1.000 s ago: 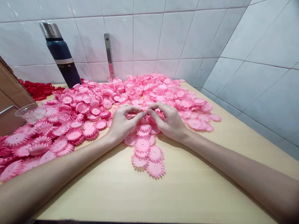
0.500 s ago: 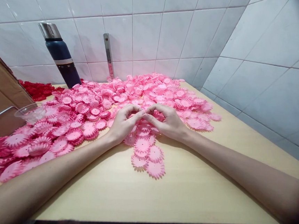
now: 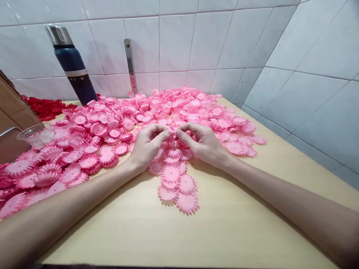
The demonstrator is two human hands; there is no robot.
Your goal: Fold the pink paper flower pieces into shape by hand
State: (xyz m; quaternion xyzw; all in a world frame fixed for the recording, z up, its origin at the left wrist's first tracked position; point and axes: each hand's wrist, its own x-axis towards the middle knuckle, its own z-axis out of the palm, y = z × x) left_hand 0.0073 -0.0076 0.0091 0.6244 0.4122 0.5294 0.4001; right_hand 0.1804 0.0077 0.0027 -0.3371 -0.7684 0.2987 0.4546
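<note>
My left hand is closed in a pinch, thumb against forefinger, above the middle of the pink pile. Facing it, my right hand pinches the same way. A small pink petal piece shows between the two sets of fingertips, mostly covered by them and the pink behind. Just below my hands, several flat pink petal discs with fringed edges and a small centre hole lie overlapping on the table. A broad heap of the same pink discs spreads behind and to the left.
A dark blue bottle with a steel cap stands by the tiled wall. Red petal pieces lie at the back left, near a cardboard box and a clear plastic container. The pale wooden table ends at a front edge.
My fingertips, which met half a second ago, have moved slightly apart, leaving a small gap with pink showing in it. The heap and loose discs look the same.
</note>
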